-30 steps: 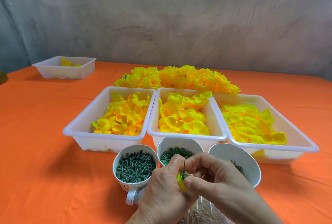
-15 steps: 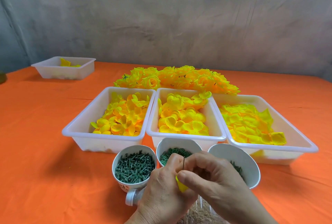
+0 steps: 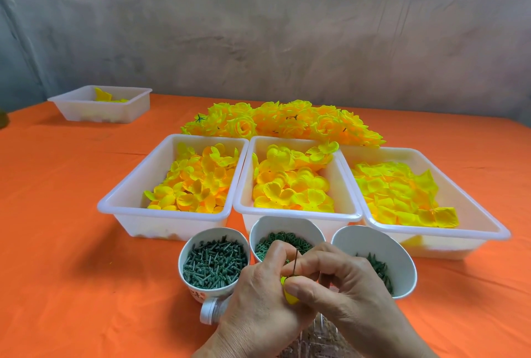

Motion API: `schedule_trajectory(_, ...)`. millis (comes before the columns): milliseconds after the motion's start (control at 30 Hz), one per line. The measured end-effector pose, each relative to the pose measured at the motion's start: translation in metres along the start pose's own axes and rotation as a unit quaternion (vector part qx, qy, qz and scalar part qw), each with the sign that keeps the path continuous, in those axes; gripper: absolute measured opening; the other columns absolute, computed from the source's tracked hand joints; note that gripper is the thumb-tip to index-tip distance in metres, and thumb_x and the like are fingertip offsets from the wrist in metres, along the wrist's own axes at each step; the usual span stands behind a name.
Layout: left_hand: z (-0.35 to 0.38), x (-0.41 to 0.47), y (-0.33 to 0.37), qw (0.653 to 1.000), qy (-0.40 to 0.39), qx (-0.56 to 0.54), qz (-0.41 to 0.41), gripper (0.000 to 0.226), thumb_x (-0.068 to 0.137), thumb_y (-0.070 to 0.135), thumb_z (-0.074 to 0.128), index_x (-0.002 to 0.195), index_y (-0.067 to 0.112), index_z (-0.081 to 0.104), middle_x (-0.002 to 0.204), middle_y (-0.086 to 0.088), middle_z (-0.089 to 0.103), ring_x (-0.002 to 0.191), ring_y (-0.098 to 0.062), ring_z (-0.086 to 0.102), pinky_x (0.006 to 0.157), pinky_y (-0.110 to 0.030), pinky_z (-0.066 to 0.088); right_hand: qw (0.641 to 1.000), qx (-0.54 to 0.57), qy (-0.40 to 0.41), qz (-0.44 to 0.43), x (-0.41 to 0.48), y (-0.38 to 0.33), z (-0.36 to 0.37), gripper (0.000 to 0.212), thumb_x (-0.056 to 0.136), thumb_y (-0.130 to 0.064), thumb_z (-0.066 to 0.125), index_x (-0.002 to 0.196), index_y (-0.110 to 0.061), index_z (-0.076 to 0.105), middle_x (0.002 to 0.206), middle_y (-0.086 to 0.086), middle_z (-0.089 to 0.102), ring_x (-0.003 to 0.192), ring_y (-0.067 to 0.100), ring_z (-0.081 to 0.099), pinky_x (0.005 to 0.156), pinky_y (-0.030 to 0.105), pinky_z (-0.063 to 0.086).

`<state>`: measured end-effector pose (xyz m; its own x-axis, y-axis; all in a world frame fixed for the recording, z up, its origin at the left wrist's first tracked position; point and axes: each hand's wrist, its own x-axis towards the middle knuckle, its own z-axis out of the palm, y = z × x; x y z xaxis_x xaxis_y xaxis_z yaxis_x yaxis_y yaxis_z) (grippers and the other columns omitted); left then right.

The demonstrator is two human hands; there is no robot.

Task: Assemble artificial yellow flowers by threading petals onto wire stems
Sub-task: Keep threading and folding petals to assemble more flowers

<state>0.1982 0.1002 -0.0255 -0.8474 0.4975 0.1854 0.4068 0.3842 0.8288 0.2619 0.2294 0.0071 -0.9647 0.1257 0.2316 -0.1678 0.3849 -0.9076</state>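
Both hands meet just in front of the middle cup [image 3: 287, 235]: left hand [image 3: 258, 300] pinches a yellow bud [image 3: 288, 297], right hand [image 3: 344, 285] pinches the wire stem [image 3: 295, 261] upright, probably for threading. Petal trays [image 3: 296, 179] sit behind the cup, within reach.

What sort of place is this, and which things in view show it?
Probably a small handcraft workstation for making artificial flowers: white trays of sorted yellow petals, cups of green plastic parts and a heap of finished yellow flowers, all on an orange-covered table.
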Motion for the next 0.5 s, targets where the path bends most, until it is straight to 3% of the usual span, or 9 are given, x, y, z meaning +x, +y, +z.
schedule_trajectory(133,-0.001,0.001,-0.002,1.000,-0.015,-0.005,0.000,0.051,0.051,0.062,0.058,0.095,0.040,0.047,0.077,0.024,0.069,0.069,0.003,0.065,0.061,-0.015,0.050,1.000,-0.020,-0.019,0.009,-0.002,0.005,-0.001,0.019,0.073,-0.022,0.083,0.081,-0.038,0.078,0.085,0.000,0.063,0.073,0.015,0.061,0.066,0.018,0.045)
schedule_trajectory(367,-0.003,0.000,-0.002,0.999,-0.028,-0.012,0.018,0.052,0.054,0.063,0.063,0.097,0.039,0.047,0.078,0.025,0.070,0.070,0.004,0.065,0.061,-0.011,0.048,0.999,-0.036,-0.036,0.017,0.002,0.005,-0.002,0.013,0.067,-0.038,0.077,0.076,-0.045,0.073,0.083,-0.007,0.060,0.067,0.000,0.054,0.066,0.012,0.042)
schedule_trajectory(500,-0.010,0.000,0.003,0.997,-0.060,0.000,0.041,0.053,0.059,0.055,0.067,0.106,0.052,0.044,0.089,0.027,0.066,0.079,0.008,0.063,0.064,-0.006,0.044,0.991,0.044,-0.101,0.072,0.001,0.000,-0.016,0.032,0.068,-0.025,0.077,0.098,-0.034,0.072,0.086,-0.002,0.063,0.073,0.008,0.054,0.072,0.022,0.045)
